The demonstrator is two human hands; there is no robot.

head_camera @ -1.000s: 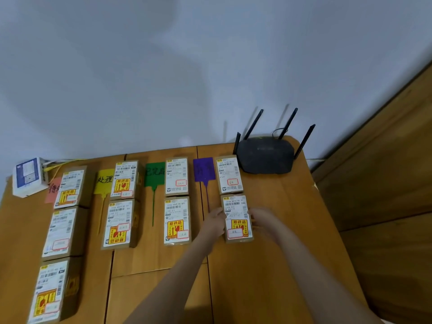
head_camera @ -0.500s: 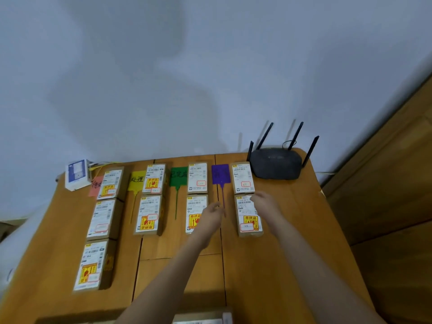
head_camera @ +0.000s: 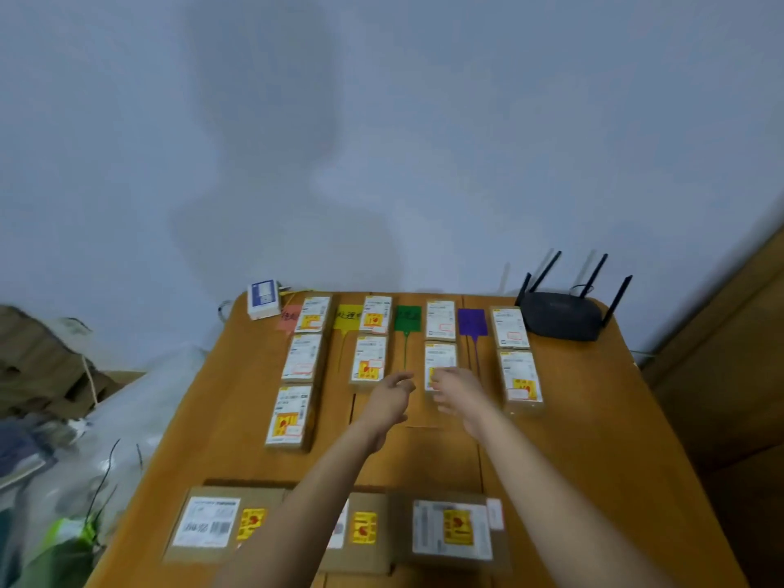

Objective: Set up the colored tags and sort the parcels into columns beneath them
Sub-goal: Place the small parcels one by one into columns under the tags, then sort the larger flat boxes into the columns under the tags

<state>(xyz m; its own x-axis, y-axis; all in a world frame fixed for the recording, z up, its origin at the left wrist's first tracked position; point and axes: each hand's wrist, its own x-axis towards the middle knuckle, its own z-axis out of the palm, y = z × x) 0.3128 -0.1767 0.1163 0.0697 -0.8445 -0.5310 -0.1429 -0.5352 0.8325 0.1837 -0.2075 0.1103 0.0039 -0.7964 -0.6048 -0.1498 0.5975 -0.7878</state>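
Both hands have left the purple column's near parcel (head_camera: 520,381); left hand (head_camera: 390,396) and right hand (head_camera: 456,392) hover loosely curled, empty, and could knock the green-column parcel (head_camera: 440,362) askew.

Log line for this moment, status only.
left hand: open | right hand: open, over green-column parcel | near-edge parcels: unsorted

Two bare forearms in frame, no sleeves visible up to bottom edge. Left hand (head_camera: 392,400) bare: no glove, ring, watch or wristband seen. Right hand (head_camera: 456,390) likewise bare, wrist unadorned. Fingers (head_camera: 441,375) motion-blurred; nails and fine detail cannot be told. No clothing, markings or straps visible on either arm. Rest of person out of frame.
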